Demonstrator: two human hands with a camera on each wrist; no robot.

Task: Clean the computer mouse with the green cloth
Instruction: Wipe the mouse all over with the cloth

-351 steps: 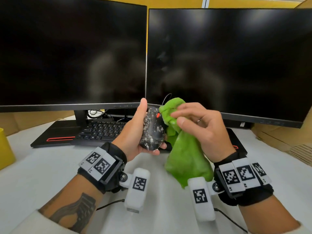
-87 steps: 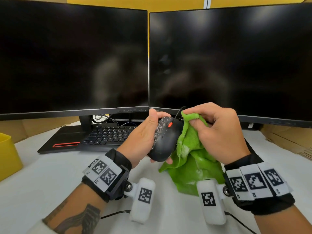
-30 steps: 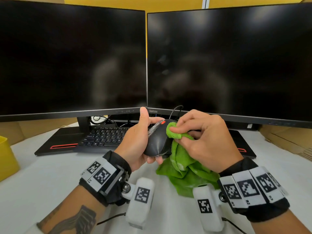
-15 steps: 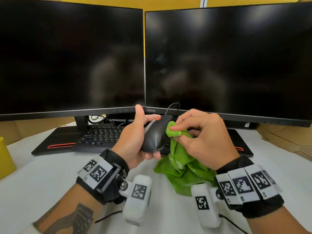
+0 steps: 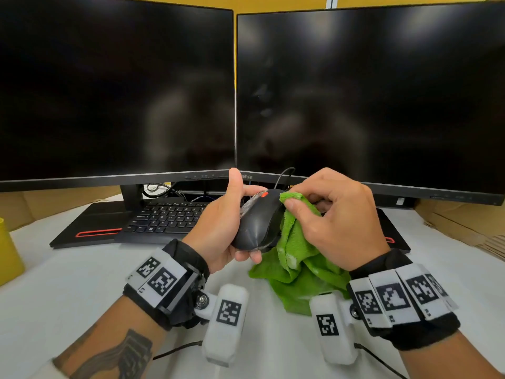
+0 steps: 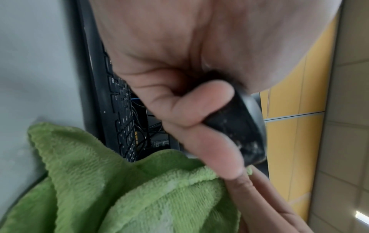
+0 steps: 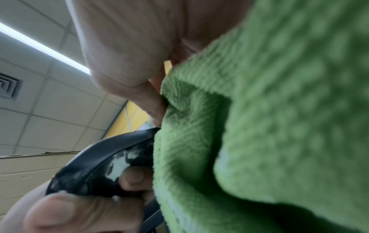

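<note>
My left hand [image 5: 224,231] grips a black computer mouse [image 5: 258,221] with a red scroll wheel, lifted off the desk and tilted on its side. White smears show along the mouse's left edge and on its underside [image 7: 117,165]. My right hand [image 5: 328,214] pinches a bunched green cloth [image 5: 297,258] and presses its tip against the mouse's right front, near the wheel. The cloth's lower part hangs down onto the white desk [image 5: 68,283]. In the left wrist view my curled fingers [image 6: 199,113] wrap the mouse [image 6: 237,126] above the cloth [image 6: 119,189].
Two dark monitors [image 5: 117,88] stand side by side just behind my hands. A black keyboard [image 5: 164,217] lies under them on a black pad with red trim. A yellow container [image 5: 8,253] sits at the left edge. Cardboard [image 5: 464,222] lies at the right.
The white grime that covered the mouse's top earlier is mostly gone. Over the last second my hands lifted slightly and the cloth tip shifted along the mouse's right front.
</note>
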